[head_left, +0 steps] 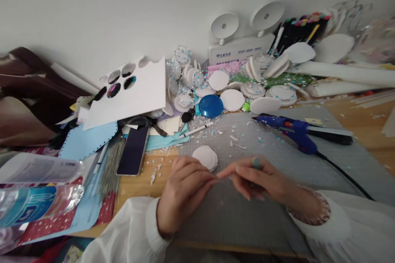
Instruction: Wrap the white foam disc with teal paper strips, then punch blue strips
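Near the front of the grey cutting mat [234,222], my left hand [188,189] is closed, its fingertips pressed together in a pinch. Whatever they hold, if anything, is too small or hidden to make out. My right hand [262,178], with a green ring on it, has its index finger stretched out to the left fingertips. Its other fingers are loosely bent and apart, and I see nothing held in them. Just behind the left fingers lies a small stack of white round discs [206,157], partly covered by that hand.
A blue glue gun [290,129] lies on the right with its cord trailing forward. A blue round lid [211,106] and white discs [232,100] crowd the back. A white pen [197,129], a phone [132,151] and a plastic bottle [40,203] are leftward. Scraps litter the mat.
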### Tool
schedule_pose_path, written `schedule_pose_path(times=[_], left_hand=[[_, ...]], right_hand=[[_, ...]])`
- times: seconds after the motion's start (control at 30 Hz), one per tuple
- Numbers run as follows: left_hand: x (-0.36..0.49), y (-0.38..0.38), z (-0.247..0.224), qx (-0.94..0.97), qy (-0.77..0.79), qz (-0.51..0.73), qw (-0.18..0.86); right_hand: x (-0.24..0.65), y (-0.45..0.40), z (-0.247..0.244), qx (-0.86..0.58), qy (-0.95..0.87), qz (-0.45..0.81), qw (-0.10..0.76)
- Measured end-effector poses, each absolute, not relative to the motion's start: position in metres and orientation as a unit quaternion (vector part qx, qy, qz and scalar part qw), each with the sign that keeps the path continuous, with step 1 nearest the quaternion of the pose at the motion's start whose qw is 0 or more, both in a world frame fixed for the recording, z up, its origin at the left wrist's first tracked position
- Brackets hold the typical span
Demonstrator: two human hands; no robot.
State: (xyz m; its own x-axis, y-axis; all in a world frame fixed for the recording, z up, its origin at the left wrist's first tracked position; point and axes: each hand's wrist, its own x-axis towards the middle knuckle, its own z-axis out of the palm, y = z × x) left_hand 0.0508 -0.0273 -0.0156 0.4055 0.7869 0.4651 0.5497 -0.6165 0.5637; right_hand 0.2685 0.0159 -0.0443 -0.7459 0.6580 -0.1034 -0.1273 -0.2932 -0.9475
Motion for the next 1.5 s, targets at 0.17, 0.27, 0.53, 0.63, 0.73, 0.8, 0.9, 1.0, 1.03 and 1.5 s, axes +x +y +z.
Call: schedule_pose_path(times=[0.17,0.27,0.53,0.63,0.73,0.8,0.9,1.0,1.03,1.5], left_hand=[[0.033,-0.038,0.002,0.804,0.422,0.366,0.203],[0.023,-0.047,0.014,0.803,0.421,0.376,0.194],[0.014,-0.045,0.004,0.839,0.426,0.322,0.107],[0.018,-0.034,-0.013,0.849,0.438,0.285,0.079],[0.022,-0.020,-0.027,0.857,0.438,0.260,0.073],[0.024,-0.012,-0.033,0.863,0.434,0.249,0.064],[0.025,-0.001,-0.038,0.875,0.415,0.244,0.056],[0.023,0.006,-0.039,0.880,0.391,0.259,0.069],[0.022,0.008,-0.039,0.878,0.387,0.271,0.079],[0.014,0.014,-0.036,0.800,0.359,0.405,0.260]], right_hand=[[0.272,0.033,-0.039,-0.324,-0.426,0.730,0.425],[0.273,0.042,-0.038,-0.363,-0.410,0.689,0.475],[0.270,0.047,-0.049,-0.431,-0.472,0.579,0.507],[0.269,0.049,-0.052,-0.444,-0.502,0.528,0.521],[0.267,0.051,-0.049,-0.455,-0.541,0.479,0.521],[0.264,0.053,-0.046,-0.456,-0.565,0.451,0.519],[0.260,0.060,-0.045,-0.458,-0.595,0.409,0.518],[0.256,0.068,-0.050,-0.459,-0.619,0.361,0.525],[0.255,0.070,-0.052,-0.458,-0.625,0.347,0.528],[0.253,0.066,-0.063,-0.482,-0.655,0.243,0.529]])
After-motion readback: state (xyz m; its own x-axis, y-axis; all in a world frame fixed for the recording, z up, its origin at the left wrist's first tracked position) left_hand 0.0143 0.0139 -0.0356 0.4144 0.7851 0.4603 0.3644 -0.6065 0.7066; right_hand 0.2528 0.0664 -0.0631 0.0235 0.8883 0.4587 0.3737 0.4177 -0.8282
